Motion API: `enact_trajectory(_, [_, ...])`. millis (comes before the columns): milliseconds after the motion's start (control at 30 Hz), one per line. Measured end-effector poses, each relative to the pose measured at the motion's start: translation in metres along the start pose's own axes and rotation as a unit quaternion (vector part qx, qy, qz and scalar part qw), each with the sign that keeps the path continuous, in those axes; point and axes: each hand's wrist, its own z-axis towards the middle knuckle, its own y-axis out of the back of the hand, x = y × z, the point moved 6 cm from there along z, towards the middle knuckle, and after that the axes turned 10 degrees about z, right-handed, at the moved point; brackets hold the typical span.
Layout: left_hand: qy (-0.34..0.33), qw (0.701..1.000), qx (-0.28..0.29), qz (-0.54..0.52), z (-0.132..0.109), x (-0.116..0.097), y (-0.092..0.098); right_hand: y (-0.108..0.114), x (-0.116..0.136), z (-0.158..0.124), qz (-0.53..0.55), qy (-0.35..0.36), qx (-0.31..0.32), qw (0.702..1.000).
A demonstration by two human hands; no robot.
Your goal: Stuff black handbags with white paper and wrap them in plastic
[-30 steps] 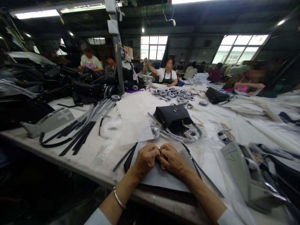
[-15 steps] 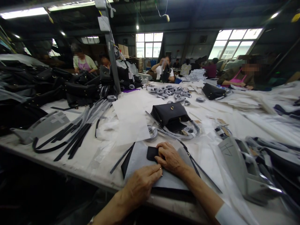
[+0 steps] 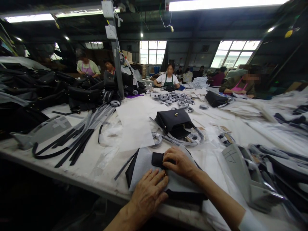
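Note:
A black handbag (image 3: 130,170) lies at the table's near edge, with a grey protective sheet (image 3: 142,162) over its upper face. My left hand (image 3: 149,191) rests on the sheet, its fingers stretched out and its fingertips close to a small gold fitting. Just beyond it, my right hand (image 3: 179,162) has its fingers curled on the right end of a small black flap (image 3: 157,159). The fingertips hide that end of the flap. A narrow dark strap (image 3: 125,166) sticks out at the bag's left side.
Another black handbag (image 3: 173,118) with wrapped handles stands behind. Black strips (image 3: 81,141) and a grey form (image 3: 45,128) lie left; another grey form (image 3: 237,163) stands right. Coiled straps (image 3: 170,98), a post (image 3: 116,64) and piled bags (image 3: 83,96) are farther back. Co-workers sit across.
My left hand has flattened, its fingers now spread on the sheet. The right hand stays at the flap. The view has tilted slightly upward, and a co-worker opposite has lowered their arms.

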Motion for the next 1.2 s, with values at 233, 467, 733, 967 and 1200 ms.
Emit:
enact_trajectory(233, [0.003,0.998,-0.061,-0.006,-0.006,0.003,0.0,-0.008,0.017,-0.022,0.061,-0.044,0.11,0.991])
enact_trajectory(467, [-0.055,0.985,-0.162,0.029,-0.011,0.006,0.005,-0.013,0.015,-0.018,-0.033,0.015,0.149,0.988])
enact_trajectory(733, [-0.052,0.987,-0.155,0.006,-0.011,0.009,0.005,-0.02,0.019,-0.006,-0.107,0.099,0.222,0.964])
enact_trajectory(967, [-0.044,0.993,-0.108,-0.02,-0.008,0.004,0.004,-0.029,0.01,-0.009,-0.167,0.036,0.159,0.972])
enact_trajectory(1200, [-0.035,0.995,-0.093,0.016,-0.005,-0.005,0.007,-0.037,0.01,-0.026,-0.214,-0.099,0.028,0.971])
